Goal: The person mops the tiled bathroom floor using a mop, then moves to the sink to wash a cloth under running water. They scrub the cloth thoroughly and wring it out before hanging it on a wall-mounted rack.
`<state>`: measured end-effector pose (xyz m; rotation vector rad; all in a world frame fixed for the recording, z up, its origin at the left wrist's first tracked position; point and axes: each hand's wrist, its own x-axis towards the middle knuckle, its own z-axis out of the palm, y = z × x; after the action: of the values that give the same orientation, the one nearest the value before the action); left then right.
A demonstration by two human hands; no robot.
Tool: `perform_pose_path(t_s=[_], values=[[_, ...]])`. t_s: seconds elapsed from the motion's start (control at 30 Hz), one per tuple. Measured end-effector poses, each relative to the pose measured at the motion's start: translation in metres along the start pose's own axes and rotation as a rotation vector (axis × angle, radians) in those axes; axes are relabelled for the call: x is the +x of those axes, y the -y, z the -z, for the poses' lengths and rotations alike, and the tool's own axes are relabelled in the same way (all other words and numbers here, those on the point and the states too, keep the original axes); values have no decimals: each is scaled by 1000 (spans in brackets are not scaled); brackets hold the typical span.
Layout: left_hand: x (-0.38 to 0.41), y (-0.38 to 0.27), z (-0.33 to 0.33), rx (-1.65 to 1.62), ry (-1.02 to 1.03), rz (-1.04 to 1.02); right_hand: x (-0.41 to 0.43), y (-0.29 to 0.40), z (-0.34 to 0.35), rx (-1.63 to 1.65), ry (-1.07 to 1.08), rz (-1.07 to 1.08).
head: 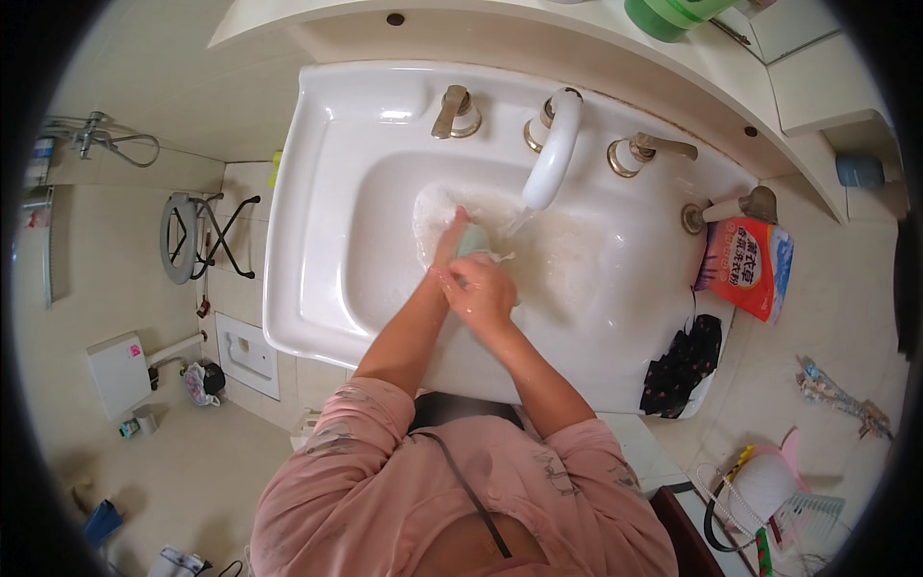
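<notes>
Both hands are low in the white ceramic washbasin (389, 187), under a curved white faucet spout (554, 155) with water running from it. A pale green wet cloth (474, 240) lies between the hands. My left hand (451, 238) is stretched along the cloth's left side; whether its fingers grip it is hard to see. My right hand (482, 288) is bent over the cloth's lower part, its fingertips near the left wrist. What the right fingers hold is partly hidden. White suds and cloudy water surround both hands.
Two metal tap levers (451, 112) (667, 146) flank the spout. A red packet of washing powder (746, 267) stands right of the basin. Black patterned fabric (681, 368) lies on its right rim. A shelf with a green container (667, 16) runs above.
</notes>
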<state>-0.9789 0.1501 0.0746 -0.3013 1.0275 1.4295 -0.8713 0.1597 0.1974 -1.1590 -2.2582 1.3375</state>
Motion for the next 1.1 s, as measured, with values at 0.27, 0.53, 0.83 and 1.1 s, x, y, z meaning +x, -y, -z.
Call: perform_pose_path(t_s=[0.27,0.53,0.83,1.1], values=[[-52,15,-67,28,35,-12,43,-32,4,-69,-337,-168],[-40,20,-22,757,85,-338,49,-22,-4,10,-320,-154],[-101,-39,-76,-184,217,-27,51,-109,21,1577,339,-712],[-94,-88,-44,903,-3,-542,28,-103,87,1416,-325,-515]])
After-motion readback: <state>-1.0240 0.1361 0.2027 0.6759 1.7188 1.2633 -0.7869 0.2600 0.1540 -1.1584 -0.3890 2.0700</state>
